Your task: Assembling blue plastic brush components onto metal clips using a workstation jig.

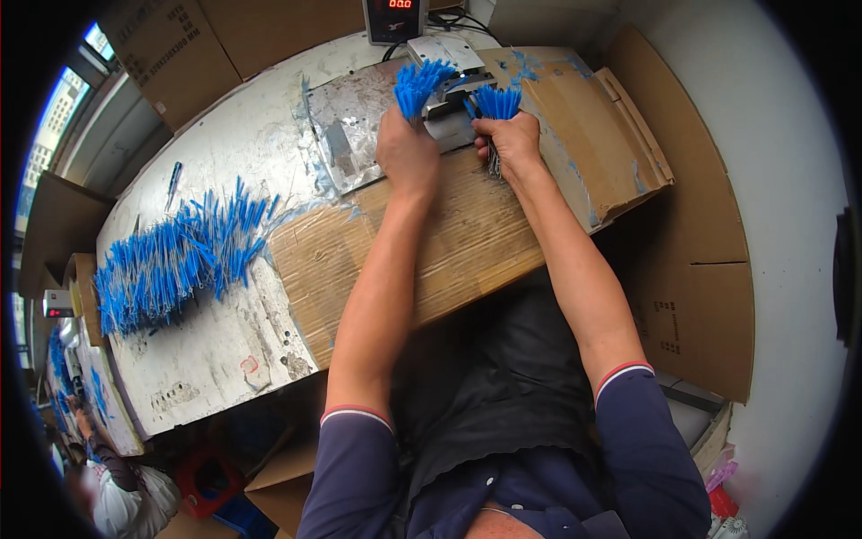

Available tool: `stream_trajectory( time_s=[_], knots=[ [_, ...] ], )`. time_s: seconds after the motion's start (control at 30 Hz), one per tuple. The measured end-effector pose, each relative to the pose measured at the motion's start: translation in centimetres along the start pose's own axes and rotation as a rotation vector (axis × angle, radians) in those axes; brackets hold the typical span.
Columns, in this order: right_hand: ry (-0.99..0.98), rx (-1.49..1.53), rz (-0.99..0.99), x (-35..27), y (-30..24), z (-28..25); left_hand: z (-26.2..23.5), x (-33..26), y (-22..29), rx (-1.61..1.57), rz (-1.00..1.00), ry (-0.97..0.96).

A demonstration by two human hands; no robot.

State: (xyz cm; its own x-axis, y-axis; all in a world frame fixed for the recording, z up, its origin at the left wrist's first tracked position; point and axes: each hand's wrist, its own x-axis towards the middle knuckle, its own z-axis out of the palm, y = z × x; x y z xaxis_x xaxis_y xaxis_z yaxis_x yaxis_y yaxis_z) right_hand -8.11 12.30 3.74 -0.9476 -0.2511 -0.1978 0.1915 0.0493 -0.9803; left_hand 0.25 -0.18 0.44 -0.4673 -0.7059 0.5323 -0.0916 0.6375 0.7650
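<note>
My left hand (407,154) is closed round the lower part of a bunch of thin blue-tipped metal wires (420,87), whose blue ends fan out above the fist. To its right, my right hand (514,144) grips a smaller bunch of blue-tipped wires (497,103). The bare metal ends of that bunch stick out below the fingers. Between and just beyond the two hands sits a small bench device (446,56) with a pale metal top and a dark front part. My left fingers are partly hidden behind the back of the hand.
A large heap of blue-tipped wires (180,256) lies on the white worn table (215,359) at left. A pen-like tool (174,184) lies beyond it. A box with a red display (395,20) stands at the back. Flattened cardboard (359,260) covers the near edge. Another person (126,490) works lower left.
</note>
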Motion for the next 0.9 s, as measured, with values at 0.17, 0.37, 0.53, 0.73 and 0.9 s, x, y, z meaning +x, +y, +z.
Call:
stream_trajectory(
  time_s=[0.17,0.37,0.53,0.73,0.9],
  knots=[
    [0.047,0.037,-0.031,-0.1,0.2,0.4,0.2,0.2,-0.2,0.035,0.028,0.009],
    [-0.031,0.229,-0.029,-0.3,0.7,-0.5,0.3,0.1,-0.1,0.109,0.177,0.089],
    [-0.091,0.349,-0.051,-0.7,1.4,-1.6,0.1,-0.3,0.3,0.128,0.069,-0.127],
    [-0.035,0.410,-0.072,-1.0,1.7,-1.7,0.1,-0.3,0.3,0.124,0.090,-0.125],
    [-0.062,0.344,0.007,-1.6,1.2,-2.6,0.2,-0.3,0.1,0.116,0.100,-0.117]
  ],
)
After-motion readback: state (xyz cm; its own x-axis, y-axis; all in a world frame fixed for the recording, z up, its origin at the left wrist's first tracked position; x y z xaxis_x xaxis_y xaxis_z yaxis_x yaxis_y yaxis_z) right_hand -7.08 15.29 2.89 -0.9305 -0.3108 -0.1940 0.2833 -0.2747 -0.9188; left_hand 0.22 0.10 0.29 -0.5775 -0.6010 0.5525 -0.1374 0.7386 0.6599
